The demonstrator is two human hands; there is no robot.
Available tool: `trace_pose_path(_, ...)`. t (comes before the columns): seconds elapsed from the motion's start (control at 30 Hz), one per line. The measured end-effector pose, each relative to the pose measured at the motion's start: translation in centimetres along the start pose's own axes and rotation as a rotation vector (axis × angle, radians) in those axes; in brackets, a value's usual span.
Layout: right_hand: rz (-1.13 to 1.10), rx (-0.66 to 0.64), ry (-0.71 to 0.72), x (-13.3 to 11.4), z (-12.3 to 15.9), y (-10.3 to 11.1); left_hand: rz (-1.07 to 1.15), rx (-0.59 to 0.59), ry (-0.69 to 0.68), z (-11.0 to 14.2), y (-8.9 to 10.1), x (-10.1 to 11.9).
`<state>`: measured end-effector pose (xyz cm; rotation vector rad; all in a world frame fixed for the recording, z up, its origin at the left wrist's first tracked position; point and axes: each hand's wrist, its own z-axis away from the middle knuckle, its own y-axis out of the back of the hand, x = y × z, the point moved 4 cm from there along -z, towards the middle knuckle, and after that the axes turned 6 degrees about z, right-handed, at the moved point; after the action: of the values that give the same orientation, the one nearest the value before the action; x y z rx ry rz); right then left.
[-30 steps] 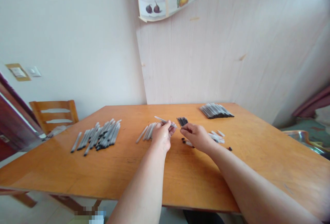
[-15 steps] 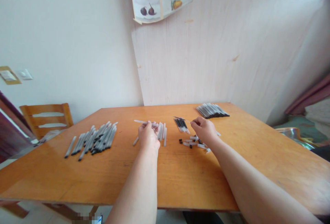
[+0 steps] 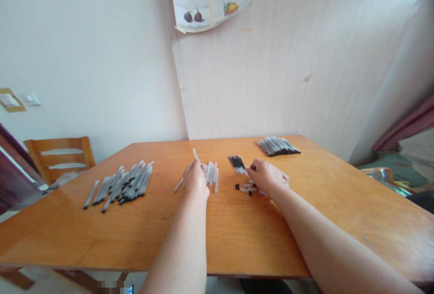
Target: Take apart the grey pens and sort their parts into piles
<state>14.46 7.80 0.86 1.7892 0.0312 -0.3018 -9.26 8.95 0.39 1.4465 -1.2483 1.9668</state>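
Observation:
My left hand (image 3: pixel 195 182) is closed around a white pen barrel (image 3: pixel 195 154), whose far end sticks up beyond the fingers. Right beside it lie several loose white pen barrels (image 3: pixel 212 175); the hand hides some of them. My right hand (image 3: pixel 266 175) is low over the table, its fingers pinched at the pale end of a pen refill (image 3: pixel 246 171) at the right edge of a small bunch of dark refills (image 3: pixel 237 163). Under and beside that hand are scattered short clear pen caps and black end pieces (image 3: pixel 250 189), partly covered by it.
A big pile of pale pens with black ends (image 3: pixel 134 183) lies at the left of the wooden table (image 3: pixel 247 235). Another neat stack of pens (image 3: pixel 278 146) lies at the back right, near the wall. A wooden chair (image 3: pixel 59 156) stands beyond the left edge.
My right hand has come down and slightly left, bringing the refill from above the bunch to its edge. The barrel in my left hand has swung from lying leftward to pointing up and away.

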Motion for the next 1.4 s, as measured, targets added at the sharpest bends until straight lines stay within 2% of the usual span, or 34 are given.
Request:
trace_pose_path(0.13, -0.027, -0.034, 0.038, -0.2, 0.1, 0.0, -0.078, -0.024, -0.086, -0.1, 0.1, 0.3)
trace_pose_path(0.23, -0.054, -0.031, 0.045, -0.2, 0.2, 0.1, -0.149, -0.043, -0.238, -0.5, 0.4, 0.6)
trace_pose_path(0.33, -0.087, -0.001, 0.049, -0.1, 0.2, 0.3, -0.382, 0.002, -0.384, -1.0, 1.2, 1.3)
trace_pose_path(0.4, -0.109, 0.011, 0.056, -0.2, 0.3, 0.5, -0.581, 0.029, -0.423, -1.0, 1.7, 1.9)
trace_pose_path(0.5, -0.125, 0.017, 0.055, -0.2, 0.3, 0.7, -0.721, 0.049, -0.407, -0.5, 2.2, 2.4)
trace_pose_path(0.8, -0.144, 0.074, 0.052, -0.3, 0.3, 1.1, -0.781, 0.010, -0.412, 0.7, 1.6, 1.7)
trace_pose_path(1.03, -0.184, 0.108, 0.063, -0.5, 0.3, 1.6, -0.975, 0.009, -0.518, 1.1, 1.6, 1.9)
trace_pose_path(1.27, -0.207, 0.147, 0.096, -0.5, 0.5, 2.2, -0.885, 0.028, -0.513, 1.4, 1.4, 2.4)
trace_pose_path(1.4, -0.202, 0.138, 0.090, -0.5, 0.5, 2.2, -0.937, 0.052, -0.468, 0.9, 2.0, 3.5)
